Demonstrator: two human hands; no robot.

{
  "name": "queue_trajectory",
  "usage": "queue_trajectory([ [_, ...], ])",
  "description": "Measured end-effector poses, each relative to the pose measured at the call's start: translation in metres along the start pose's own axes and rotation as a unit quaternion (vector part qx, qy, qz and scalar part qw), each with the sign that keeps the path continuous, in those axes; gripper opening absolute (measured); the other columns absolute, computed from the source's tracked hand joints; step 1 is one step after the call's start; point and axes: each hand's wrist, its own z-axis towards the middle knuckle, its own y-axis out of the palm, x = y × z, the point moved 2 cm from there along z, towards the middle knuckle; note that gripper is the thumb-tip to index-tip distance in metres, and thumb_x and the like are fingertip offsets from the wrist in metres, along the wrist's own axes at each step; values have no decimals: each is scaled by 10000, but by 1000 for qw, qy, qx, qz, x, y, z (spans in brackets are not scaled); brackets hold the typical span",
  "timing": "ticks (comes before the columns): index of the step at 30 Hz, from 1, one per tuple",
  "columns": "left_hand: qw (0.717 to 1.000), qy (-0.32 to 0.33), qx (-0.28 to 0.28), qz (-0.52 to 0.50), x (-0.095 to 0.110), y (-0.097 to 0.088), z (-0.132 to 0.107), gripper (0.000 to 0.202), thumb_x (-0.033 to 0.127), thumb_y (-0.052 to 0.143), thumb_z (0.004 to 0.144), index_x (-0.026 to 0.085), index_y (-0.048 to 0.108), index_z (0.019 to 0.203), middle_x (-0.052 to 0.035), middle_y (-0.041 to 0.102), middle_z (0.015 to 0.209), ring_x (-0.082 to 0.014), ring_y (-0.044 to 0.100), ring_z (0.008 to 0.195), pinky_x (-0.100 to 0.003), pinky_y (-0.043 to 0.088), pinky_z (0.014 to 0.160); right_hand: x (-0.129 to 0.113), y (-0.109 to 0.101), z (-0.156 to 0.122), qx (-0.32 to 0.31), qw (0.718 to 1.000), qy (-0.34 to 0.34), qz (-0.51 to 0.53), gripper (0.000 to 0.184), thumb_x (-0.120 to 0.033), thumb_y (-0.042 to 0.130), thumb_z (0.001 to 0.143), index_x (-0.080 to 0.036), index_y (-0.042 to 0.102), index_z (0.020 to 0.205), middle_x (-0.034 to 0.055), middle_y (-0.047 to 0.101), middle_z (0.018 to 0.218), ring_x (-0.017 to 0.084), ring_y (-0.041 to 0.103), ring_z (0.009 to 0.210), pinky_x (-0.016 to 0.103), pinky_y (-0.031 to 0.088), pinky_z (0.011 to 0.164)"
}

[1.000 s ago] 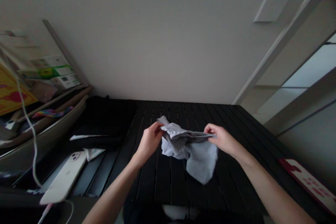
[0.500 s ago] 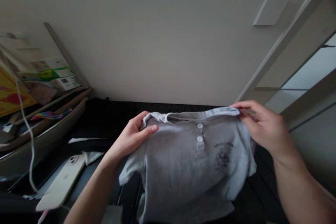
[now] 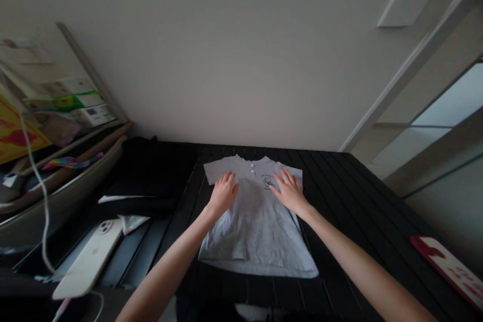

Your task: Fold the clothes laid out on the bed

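Note:
A grey short-sleeved henley T-shirt [image 3: 256, 226] lies flat and spread out on the black slatted table [image 3: 332, 196], its collar at the far side and its hem toward me. Two small white buttons and a dark chest print show near the collar. My left hand [image 3: 223, 193] rests palm down on the shirt's left chest area, fingers spread and holding nothing. My right hand [image 3: 289, 192] lies the same way on the other side, its fingertips close to the print.
A white phone [image 3: 90, 259] with a cable lies at the table's left side, beside a black folded garment [image 3: 147, 176]. A beige bin with papers and boxes stands further left. A red-and-white card [image 3: 445, 266] sits at the right edge. A wall rises behind the table.
The shirt has gone from held up in the air to lying flat on the table. Both hands have let go and now press on it from above.

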Motion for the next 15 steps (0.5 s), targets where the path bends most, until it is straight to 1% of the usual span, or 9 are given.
queue_trajectory([
  [2,999,-20,-5,32,-5,20,-4,434,335,395,946,166,446,1342,-142,452,1419,-306,374,1339,-468,317,1081,6,22,-8,-49,999,19,1,576,-500,322,950,-213,377,1446,124,225,1561,319,199,1420,537,230,1099],
  [3,998,-33,-2,48,-7,28,-6,467,366,398,942,160,438,1359,-147,425,1447,-328,334,1363,-494,277,1101,10,30,-9,-65,998,23,1,577,-507,308,953,-239,343,1464,107,212,1567,312,196,1424,542,212,1105],
  [5,996,-51,8,74,-11,41,-8,525,425,411,929,155,434,1380,-149,382,1481,-358,292,1381,-521,217,1124,21,39,-6,-84,996,19,2,574,-516,295,956,-288,287,1483,72,198,1575,294,188,1429,543,184,1117],
  [7,994,-62,15,86,-12,47,-9,561,469,429,912,160,447,1380,-145,371,1489,-376,285,1380,-531,192,1130,32,41,2,-94,996,5,3,577,-523,302,955,-309,262,1489,51,186,1579,282,178,1433,534,174,1125],
  [9,994,-74,16,82,-10,45,-7,536,472,424,910,172,484,1351,-137,411,1465,-373,324,1359,-530,213,1121,38,39,9,-100,995,-8,3,578,-520,318,953,-313,256,1489,44,198,1576,270,183,1433,518,183,1128],
  [11,993,-89,22,74,-11,38,-2,475,419,369,936,167,521,1310,-134,471,1418,-340,387,1324,-496,256,1108,38,32,13,-91,996,-14,-5,562,-496,347,952,-309,289,1479,46,232,1566,273,184,1432,526,184,1127],
  [13,987,-125,54,84,-17,27,4,458,350,323,950,143,515,1310,-147,473,1412,-325,386,1325,-478,258,1106,27,20,12,-54,998,-11,-22,529,-431,388,950,-255,375,1448,79,271,1550,298,176,1431,555,161,1126],
  [15,970,-193,95,110,-31,19,10,495,320,345,934,96,449,1363,-193,419,1442,-361,321,1359,-520,224,1105,4,2,3,0,999,-17,-28,487,-359,416,943,-156,475,1382,146,323,1518,323,184,1425,566,162,1124],
])
